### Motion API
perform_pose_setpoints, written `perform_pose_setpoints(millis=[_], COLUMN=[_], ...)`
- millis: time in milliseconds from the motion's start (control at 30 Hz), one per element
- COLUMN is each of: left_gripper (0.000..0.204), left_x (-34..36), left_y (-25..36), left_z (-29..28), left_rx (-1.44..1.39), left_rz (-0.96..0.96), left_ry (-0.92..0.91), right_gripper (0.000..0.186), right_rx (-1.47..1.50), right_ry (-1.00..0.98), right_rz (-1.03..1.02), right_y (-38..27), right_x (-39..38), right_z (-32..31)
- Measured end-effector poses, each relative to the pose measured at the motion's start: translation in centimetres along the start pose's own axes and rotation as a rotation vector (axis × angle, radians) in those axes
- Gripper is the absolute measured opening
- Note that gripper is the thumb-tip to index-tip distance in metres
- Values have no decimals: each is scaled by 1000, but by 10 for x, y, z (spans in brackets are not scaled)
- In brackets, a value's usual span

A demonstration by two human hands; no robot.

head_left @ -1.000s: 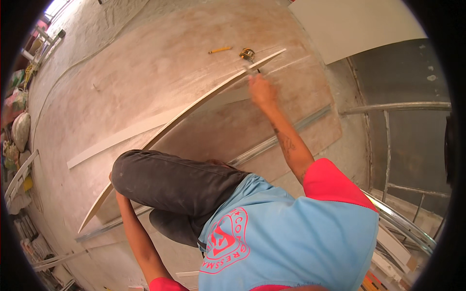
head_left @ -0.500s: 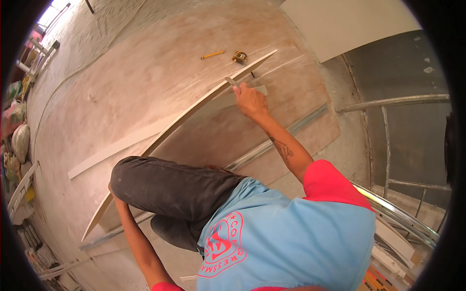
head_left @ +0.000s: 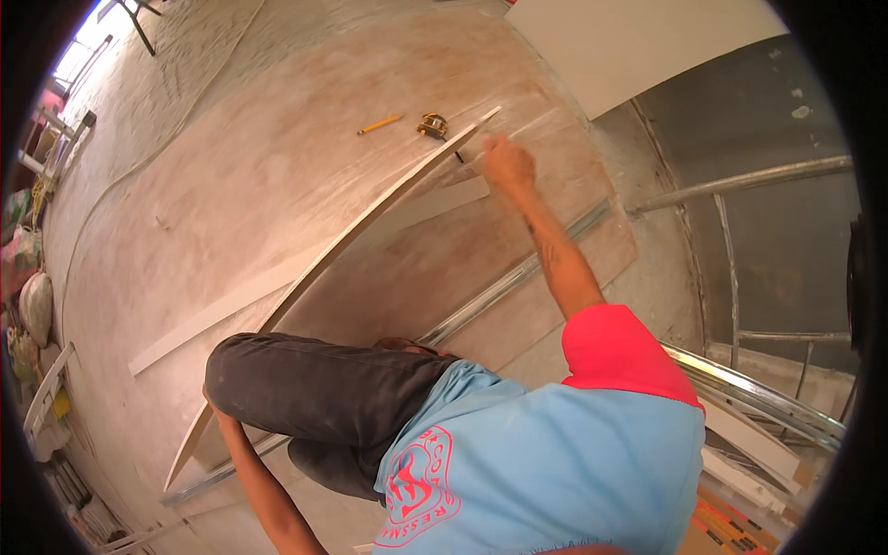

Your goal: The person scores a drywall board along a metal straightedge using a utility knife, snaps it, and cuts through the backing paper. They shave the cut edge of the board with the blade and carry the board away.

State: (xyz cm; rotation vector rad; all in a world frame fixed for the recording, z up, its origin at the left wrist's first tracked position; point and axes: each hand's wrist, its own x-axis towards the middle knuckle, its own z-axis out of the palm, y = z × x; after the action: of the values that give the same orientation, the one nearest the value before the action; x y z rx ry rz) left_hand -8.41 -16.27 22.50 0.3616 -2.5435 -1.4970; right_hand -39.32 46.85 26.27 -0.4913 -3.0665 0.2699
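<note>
A long, thin white board (head_left: 370, 215) stands on edge, bowed, running from the upper middle to the lower left past my bent knee. My left hand (head_left: 218, 407) is at its near end, beside the knee; its fingers are mostly hidden. Near the board's far end, my right hand (head_left: 511, 166) is raised in a fist, slightly blurred and apart from the edge. A slim grey hand tool showed in that fist a moment ago; now the fingers conceal it. A yellow pencil (head_left: 379, 124) and a black-and-yellow tape measure (head_left: 432, 126) lie beyond the board.
A flat white strip (head_left: 213, 319) lies under and across the board's line. Metal channel (head_left: 515, 276) runs along the floor sheet on my right. A large pale panel (head_left: 638, 46) and metal frame tubing (head_left: 749, 183) stand at right; bags (head_left: 37, 310) line the left.
My right hand has moved off the board's edge, to the right, and the grey tool has gone from sight. My left hand still sits by the knee. The view has shifted slightly.
</note>
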Motion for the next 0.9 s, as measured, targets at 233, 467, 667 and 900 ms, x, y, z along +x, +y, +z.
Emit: perform_pose_setpoints(millis=[233,467,667,900], left_gripper=[11,14,17,23], left_x=[-14,-6,30,116], left_y=[6,11,28,82], left_z=[-5,1,-9,40], left_rx=[35,84,480,794], left_rz=[-25,-10,85,309], left_ry=[25,-14,-156,-266], right_gripper=[43,52,46,32], right_rx=[1,-7,155,842], right_ry=[-51,-18,15,-4], right_rz=[-133,172,423,8], right_y=[-17,100,122,20], right_x=[-10,83,81,24], right_z=[-3,3,9,26])
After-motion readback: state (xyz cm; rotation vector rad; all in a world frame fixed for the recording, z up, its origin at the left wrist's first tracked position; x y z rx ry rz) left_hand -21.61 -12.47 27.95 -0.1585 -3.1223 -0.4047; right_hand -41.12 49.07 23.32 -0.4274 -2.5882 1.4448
